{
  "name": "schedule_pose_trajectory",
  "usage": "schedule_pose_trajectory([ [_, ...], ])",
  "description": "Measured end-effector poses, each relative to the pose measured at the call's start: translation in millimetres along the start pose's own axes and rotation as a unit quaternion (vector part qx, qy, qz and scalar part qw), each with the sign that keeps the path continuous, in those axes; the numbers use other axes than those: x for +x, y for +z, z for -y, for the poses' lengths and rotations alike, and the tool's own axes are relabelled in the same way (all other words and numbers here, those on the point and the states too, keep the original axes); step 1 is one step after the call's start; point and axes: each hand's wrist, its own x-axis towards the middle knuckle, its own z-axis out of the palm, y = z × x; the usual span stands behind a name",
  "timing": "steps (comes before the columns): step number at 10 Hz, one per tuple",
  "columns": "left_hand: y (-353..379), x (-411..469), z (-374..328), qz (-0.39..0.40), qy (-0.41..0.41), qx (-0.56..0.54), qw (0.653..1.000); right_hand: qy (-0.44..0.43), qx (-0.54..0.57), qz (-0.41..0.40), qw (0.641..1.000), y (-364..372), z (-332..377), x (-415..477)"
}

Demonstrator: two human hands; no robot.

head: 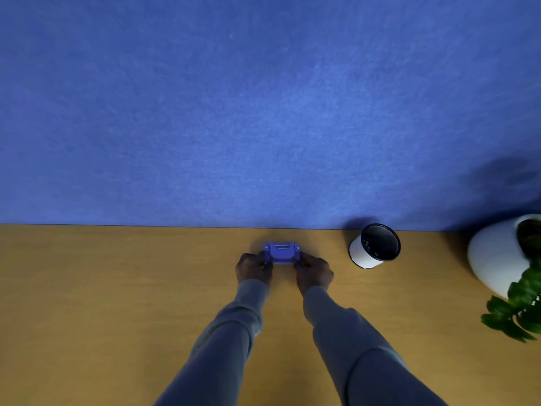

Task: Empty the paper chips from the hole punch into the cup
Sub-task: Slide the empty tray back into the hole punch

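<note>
Two grey sleeves reach forward over the desk, side by side; the left hand and the right hand meet at the punch, one at each end. Both hands are curled closed on it, fingers wrapped round its short ends; the punch sits between them, low at the desk, and whether it rests on the wood or is lifted just clear I cannot tell. A hold from both ends looks meant to keep the punch level, so that any chips inside stay put until it is over the cup; it would also leave the underside free, if the chip tray opens there, though the tray itself is not visible.

The cup stands to the right of the punch and slightly farther back, apart from the right hand, close to the blue wall; it is white outside and dark inside, its mouth leaning toward the camera; pale specks show inside, too small to name. Bare wood lies between punch and cup, so nothing blocks a move to the right.

Farther right, at the edge of view, a white pot holds a plant whose leaves hang toward the near side; it is well apart from the cup and should not interfere, unless the right elbow swings wide. By my judgement the emptying is not yet begun.
</note>
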Motion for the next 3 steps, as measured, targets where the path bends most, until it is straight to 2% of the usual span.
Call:
schedule_pose_trajectory([
  [1, -2.4, -0.9, 0.8, 0.007, -0.009, 0.001, 1.000, -0.020, -0.015, 0.011, 1.000, -3.2, -1.5, -3.0],
  [2, -5.9, -1.0, 0.3, 0.017, 0.024, 0.050, 0.998, -0.034, -0.044, 0.038, 0.998, -7.3, -3.2, -3.3],
  [3, -6.5, -5.3, -0.6, 0.021, 0.037, 0.045, 0.998, -0.050, -0.062, 0.063, 0.995, -11.9, -8.3, -3.7],
])
